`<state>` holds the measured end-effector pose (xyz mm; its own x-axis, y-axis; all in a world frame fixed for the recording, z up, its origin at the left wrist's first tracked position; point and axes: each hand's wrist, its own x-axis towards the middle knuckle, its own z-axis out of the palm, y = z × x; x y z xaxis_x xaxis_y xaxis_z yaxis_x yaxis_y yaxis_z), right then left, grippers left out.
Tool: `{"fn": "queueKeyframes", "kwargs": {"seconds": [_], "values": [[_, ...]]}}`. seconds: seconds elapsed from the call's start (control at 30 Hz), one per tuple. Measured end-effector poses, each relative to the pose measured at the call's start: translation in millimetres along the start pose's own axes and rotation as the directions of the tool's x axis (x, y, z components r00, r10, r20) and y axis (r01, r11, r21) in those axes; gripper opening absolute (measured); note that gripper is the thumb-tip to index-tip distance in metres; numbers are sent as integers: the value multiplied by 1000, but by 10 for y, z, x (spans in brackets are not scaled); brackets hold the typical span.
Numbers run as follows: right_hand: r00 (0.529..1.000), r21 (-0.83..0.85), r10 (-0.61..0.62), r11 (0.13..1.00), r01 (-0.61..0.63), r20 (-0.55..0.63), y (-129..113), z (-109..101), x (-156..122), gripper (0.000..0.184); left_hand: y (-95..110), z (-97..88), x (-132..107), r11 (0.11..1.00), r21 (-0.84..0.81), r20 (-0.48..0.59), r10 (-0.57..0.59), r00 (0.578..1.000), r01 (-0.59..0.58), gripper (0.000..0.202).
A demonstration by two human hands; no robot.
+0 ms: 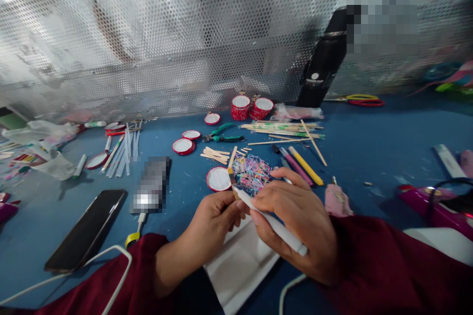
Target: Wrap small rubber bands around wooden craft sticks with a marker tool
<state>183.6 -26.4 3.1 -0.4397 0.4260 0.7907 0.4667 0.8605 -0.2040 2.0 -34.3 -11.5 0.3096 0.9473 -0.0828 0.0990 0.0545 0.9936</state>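
Note:
My left hand (212, 221) pinches the lower end of a small wooden craft stick (233, 156), which points up and away from me. Yellow and dark bands of colour cross the stick near its middle. In my right hand (301, 221) is a white paint marker (275, 226), held like a pen. Its tip is at the stick, close to my left fingertips; whether it touches, I cannot tell. White paper (242, 266) lies below both hands. Just beyond them are a pile of colourful thin loops (254, 170) and a red-rimmed white disc (218, 178).
Loose craft sticks (214, 154), green-handled pliers (223, 135) and stacked red-rimmed discs (241, 108) lie farther back. Purple and yellow markers (306, 165) lie to the right. A phone (88, 229) and white cable (127, 256) are at left. A black bottle (323, 61) stands by the perforated metal panel (221, 39).

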Motion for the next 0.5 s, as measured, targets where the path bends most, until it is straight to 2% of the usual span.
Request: {"fn": "queueKeyframes", "kwargs": {"seconds": [0.5], "values": [[1000,-22,16,1000,-16,-25,9,-6,4,11,-14,-8,3,1000,-12,5,12,1000,-11,46]]}}
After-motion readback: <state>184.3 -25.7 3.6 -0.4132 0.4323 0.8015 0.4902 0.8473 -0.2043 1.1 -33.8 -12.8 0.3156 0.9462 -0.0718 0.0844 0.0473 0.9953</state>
